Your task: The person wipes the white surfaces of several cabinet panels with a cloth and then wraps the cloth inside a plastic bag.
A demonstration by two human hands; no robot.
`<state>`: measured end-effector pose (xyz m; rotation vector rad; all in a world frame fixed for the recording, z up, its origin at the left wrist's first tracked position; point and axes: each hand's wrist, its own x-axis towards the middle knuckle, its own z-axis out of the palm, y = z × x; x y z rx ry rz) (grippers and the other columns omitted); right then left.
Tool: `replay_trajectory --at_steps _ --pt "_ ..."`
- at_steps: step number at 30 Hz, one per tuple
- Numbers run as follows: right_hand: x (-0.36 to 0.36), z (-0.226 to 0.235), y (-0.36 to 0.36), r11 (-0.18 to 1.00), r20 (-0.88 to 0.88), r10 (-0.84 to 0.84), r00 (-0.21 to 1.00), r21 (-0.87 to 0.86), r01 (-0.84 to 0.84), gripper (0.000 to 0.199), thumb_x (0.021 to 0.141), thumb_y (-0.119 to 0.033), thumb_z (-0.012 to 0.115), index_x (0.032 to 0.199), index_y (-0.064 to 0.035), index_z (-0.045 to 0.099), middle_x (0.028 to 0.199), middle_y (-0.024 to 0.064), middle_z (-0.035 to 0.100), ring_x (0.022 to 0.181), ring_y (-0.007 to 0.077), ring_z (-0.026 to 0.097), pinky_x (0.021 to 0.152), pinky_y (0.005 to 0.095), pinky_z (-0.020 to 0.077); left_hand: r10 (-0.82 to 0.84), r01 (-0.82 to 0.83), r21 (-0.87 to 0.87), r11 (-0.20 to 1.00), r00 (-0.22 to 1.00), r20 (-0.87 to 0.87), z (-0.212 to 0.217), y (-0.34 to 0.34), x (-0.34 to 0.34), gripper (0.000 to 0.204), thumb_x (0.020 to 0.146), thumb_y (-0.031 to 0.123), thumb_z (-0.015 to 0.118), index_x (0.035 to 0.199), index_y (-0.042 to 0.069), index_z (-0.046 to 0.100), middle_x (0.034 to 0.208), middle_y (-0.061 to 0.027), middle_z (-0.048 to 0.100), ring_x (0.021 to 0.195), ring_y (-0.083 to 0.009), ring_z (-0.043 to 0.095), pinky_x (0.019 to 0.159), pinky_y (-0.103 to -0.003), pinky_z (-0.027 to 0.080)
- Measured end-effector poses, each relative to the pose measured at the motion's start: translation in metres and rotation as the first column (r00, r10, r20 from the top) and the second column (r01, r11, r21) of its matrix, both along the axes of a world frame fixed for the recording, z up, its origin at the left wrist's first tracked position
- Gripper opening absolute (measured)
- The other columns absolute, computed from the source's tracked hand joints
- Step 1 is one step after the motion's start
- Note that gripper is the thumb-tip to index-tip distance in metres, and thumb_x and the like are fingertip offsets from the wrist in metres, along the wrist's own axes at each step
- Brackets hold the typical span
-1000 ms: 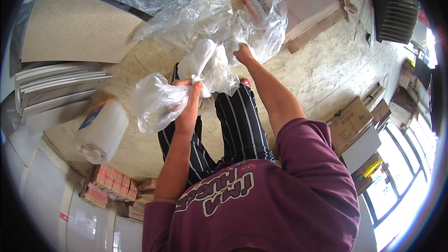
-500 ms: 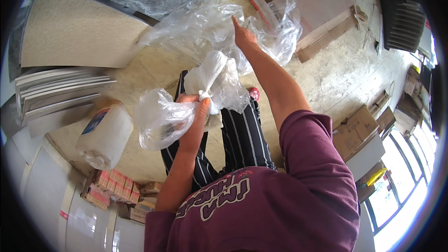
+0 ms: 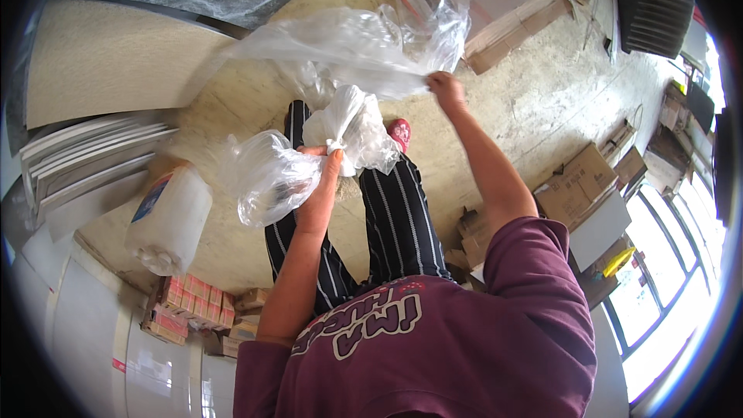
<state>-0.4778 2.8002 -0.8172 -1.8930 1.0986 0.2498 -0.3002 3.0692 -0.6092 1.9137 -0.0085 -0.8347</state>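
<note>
Clear plastic bags [image 3: 348,46] gripped by left hand [image 3: 321,178] and right hand [image 3: 446,89].

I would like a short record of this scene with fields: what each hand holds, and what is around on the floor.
left hand: left hand grips a bunch of crumpled clear plastic bags
right hand: right hand pinches the edge of a large clear plastic sheet, stretched out
floor, left: white plastic-wrapped roll; stack of pink and white small boxes
floor, right: brown cardboard boxes
</note>
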Motion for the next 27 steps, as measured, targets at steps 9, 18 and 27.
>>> replay_trajectory --at_steps 9,18,27 --pt "-0.283 0.143 -0.11 0.701 -0.154 -0.69 0.707 -0.383 0.601 0.016 0.083 -0.01 0.056 0.091 -0.0019 0.067 0.065 0.0025 0.06 0.056 0.0083 0.055 0.052 0.0237 0.0467 0.004 -0.004 0.004 1.0 0.993 -0.115 0.003 0.008 -0.03 0.02 0.081 0.018 0.07 0.085 0.0 0.062 0.079 -0.0035 0.055 0.071 -0.0129 0.051 0.067 -0.028 0.043" --pt "-0.229 0.147 -0.075 0.855 -0.59 -0.422 0.688 -0.511 0.087 0.019 0.079 -0.013 0.048 0.09 -0.0038 0.06 0.098 0.0214 0.059 0.096 0.0365 0.057 0.081 0.0407 0.0462 -0.124 0.126 0.029 0.992 0.989 -0.084 0.002 0.013 -0.039 0.018 0.085 0.017 0.066 0.089 0.001 0.059 0.08 -0.0023 0.057 0.073 -0.01 0.05 0.069 -0.026 0.043" --pt "0.033 0.065 0.084 0.959 0.098 0.238 0.966 0.133 -0.25 0.014 0.078 -0.01 0.059 0.09 -0.0041 0.063 0.102 0.0143 0.057 0.092 0.0324 0.058 0.083 0.0381 0.0467 -0.204 0.204 0.073 0.976 0.979 0.001 -0.007 0.015 -0.037 0.016 0.084 0.015 0.066 0.089 0.001 0.058 0.08 -0.002 0.056 0.073 -0.0089 0.049 0.069 -0.026 0.042"
